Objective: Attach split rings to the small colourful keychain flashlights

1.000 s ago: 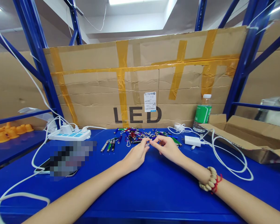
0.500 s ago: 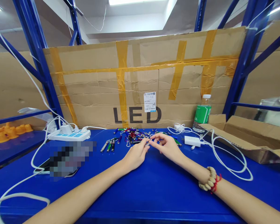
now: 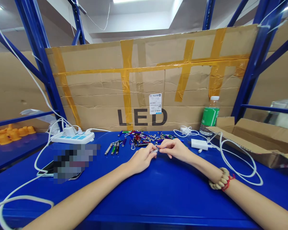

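My left hand is closed around a small silvery tube, like a mini keychain torch; most of it is covered by the fingers. Just to its right, my right hand pinches at a tiny metal part by the tube's end, and its exact shape is too small to make out. Behind both hands lies a pile of coloured metal tubes and clips. Left of the pile, a silver tube, a green tube and a black tube lie side by side with metal fittings at their far ends.
A power strip and a blurred phone-like item lie at left on the blue table. At right are a white adapter with looped cable, a green-labelled bottle and an open carton. Taped cardboard stands behind.
My right hand has lowered slightly, its fingertips now a little apart from my left hand's. More of the silvery tube shows. The whole view has shifted slightly.
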A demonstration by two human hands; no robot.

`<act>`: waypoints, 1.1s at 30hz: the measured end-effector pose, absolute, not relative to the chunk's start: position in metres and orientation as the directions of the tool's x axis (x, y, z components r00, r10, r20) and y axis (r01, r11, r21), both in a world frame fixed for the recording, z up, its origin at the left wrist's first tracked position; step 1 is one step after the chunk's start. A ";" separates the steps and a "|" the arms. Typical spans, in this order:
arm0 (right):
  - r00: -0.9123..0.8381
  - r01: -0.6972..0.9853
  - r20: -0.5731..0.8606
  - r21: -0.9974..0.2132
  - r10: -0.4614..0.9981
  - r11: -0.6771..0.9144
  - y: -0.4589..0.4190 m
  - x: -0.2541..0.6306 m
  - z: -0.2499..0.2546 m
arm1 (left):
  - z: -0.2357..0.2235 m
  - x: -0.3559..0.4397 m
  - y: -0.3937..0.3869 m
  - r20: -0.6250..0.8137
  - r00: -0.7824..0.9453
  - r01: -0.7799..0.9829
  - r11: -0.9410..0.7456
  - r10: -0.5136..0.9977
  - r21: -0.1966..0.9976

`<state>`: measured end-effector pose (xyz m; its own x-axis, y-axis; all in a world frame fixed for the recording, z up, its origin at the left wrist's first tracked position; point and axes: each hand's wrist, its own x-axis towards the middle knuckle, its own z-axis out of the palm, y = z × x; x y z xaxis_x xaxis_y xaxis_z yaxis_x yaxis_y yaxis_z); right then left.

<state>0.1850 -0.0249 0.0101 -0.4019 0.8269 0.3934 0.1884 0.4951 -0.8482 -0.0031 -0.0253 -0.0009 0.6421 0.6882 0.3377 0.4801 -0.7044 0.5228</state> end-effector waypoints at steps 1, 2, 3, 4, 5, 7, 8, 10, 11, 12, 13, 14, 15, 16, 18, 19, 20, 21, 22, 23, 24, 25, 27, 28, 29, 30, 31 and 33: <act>-0.408 0.180 0.391 -0.851 0.825 0.493 -0.025 0.186 0.010 | -0.001 -0.003 -0.026 0.337 0.653 0.471 -0.712 0.678 0.521; -0.413 0.170 0.390 -0.855 0.823 0.491 -0.025 0.186 0.010 | -0.001 -0.003 -0.026 0.339 0.662 0.462 -0.720 0.669 0.518; -0.417 0.158 0.391 -0.858 0.820 0.489 -0.025 0.187 0.010 | -0.001 -0.004 -0.026 0.341 0.669 0.454 -0.726 0.660 0.516; -0.421 0.147 0.392 -0.861 0.818 0.488 -0.025 0.187 0.010 | -0.001 -0.004 -0.027 0.342 0.675 0.449 -0.731 0.654 0.513; -0.424 0.138 0.393 -0.863 0.816 0.487 -0.025 0.187 0.009 | -0.001 -0.004 -0.028 0.341 0.679 0.447 -0.735 0.650 0.511; -0.428 0.123 0.395 -0.866 0.813 0.486 -0.024 0.186 0.008 | -0.001 -0.005 -0.028 0.334 0.687 0.447 -0.738 0.645 0.505; -0.430 0.117 0.397 -0.866 0.811 0.486 -0.024 0.185 0.007 | -0.001 -0.005 -0.029 0.331 0.691 0.448 -0.739 0.643 0.503; -0.428 0.105 0.400 -0.868 0.810 0.485 -0.023 0.184 0.006 | -0.001 -0.006 -0.029 0.325 0.698 0.450 -0.744 0.638 0.495; -0.426 0.099 0.401 -0.871 0.811 0.482 -0.022 0.184 0.005 | -0.001 -0.006 -0.029 0.322 0.701 0.451 -0.746 0.636 0.490; -0.424 0.092 0.400 -0.873 0.813 0.478 -0.022 0.184 0.004 | -0.001 -0.006 -0.030 0.319 0.705 0.453 -0.748 0.633 0.484; -0.423 0.087 0.399 -0.876 0.814 0.475 -0.022 0.184 0.003 | -0.001 -0.006 -0.030 0.316 0.708 0.456 -0.751 0.631 0.478; -0.422 0.082 0.399 -0.878 0.814 0.472 -0.022 0.183 0.003 | -0.001 -0.006 -0.030 0.312 0.712 0.458 -0.753 0.629 0.473; -0.421 0.080 0.399 -0.878 0.814 0.472 -0.022 0.183 0.002 | -0.001 -0.007 -0.030 0.310 0.714 0.460 -0.754 0.628 0.468; -0.420 0.081 0.400 -0.877 0.814 0.473 -0.022 0.183 0.002 | -0.001 -0.007 -0.031 0.307 0.716 0.463 -0.755 0.627 0.464; -0.417 0.097 0.401 -0.872 0.815 0.479 -0.023 0.183 0.002 | -0.001 -0.007 -0.031 0.305 0.717 0.468 -0.757 0.627 0.456; -0.416 0.110 0.400 -0.869 0.817 0.482 -0.024 0.183 0.002 | -0.001 -0.007 -0.031 0.306 0.717 0.470 -0.758 0.626 0.452; -0.414 0.127 0.398 -0.865 0.819 0.485 -0.024 0.182 0.002 | -0.001 -0.007 -0.031 0.308 0.717 0.470 -0.760 0.626 0.449; -0.414 0.147 0.392 -0.862 0.821 0.486 -0.025 0.182 0.003 | -0.001 -0.007 -0.031 0.311 0.715 0.471 -0.761 0.626 0.446; -0.412 0.168 0.385 -0.859 0.826 0.484 -0.026 0.182 0.003 | -0.001 -0.007 -0.032 0.315 0.713 0.472 -0.761 0.626 0.444; -0.407 0.192 0.374 -0.857 0.833 0.478 -0.027 0.181 0.004 | -0.001 -0.007 -0.031 0.319 0.710 0.474 -0.761 0.628 0.443; -0.396 0.221 0.360 -0.856 0.845 0.468 -0.028 0.180 0.005 | -0.001 -0.007 -0.031 0.324 0.706 0.475 -0.760 0.630 0.443; -0.379 0.252 0.343 -0.855 0.859 0.453 -0.029 0.180 0.005 | -0.001 -0.007 -0.031 0.329 0.700 0.477 -0.758 0.634 0.445; -0.335 0.306 0.311 -0.857 0.889 0.415 -0.031 0.178 0.006 | -0.001 -0.006 -0.032 0.341 0.688 0.480 -0.754 0.641 0.448; -0.315 0.328 0.299 -0.857 0.901 0.399 -0.031 0.177 0.007 | 0.000 -0.006 -0.032 0.347 0.681 0.484 -0.752 0.645 0.447; -0.298 0.343 0.292 -0.856 0.909 0.387 -0.032 0.176 0.007 | 0.000 -0.006 -0.032 0.353 0.673 0.491 -0.750 0.650 0.444; -0.284 0.354 0.288 -0.855 0.914 0.379 -0.033 0.176 0.007 | 0.000 -0.005 -0.032 0.358 0.664 0.501 -0.747 0.656 0.437; -0.275 0.361 0.286 -0.854 0.918 0.374 -0.033 0.175 0.007 | 0.000 -0.005 -0.032 0.362 0.657 0.514 -0.744 0.662 0.427; -0.267 0.371 0.282 -0.852 0.921 0.369 -0.033 0.173 0.007 | 0.000 -0.004 -0.032 0.366 0.643 0.543 -0.737 0.673 0.402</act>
<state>0.1733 -0.0330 0.0073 -0.2668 0.9214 0.2825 0.3708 0.3687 -0.8524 -0.0045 -0.0320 0.0004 0.6426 0.6731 0.3661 0.5430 -0.7372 0.4021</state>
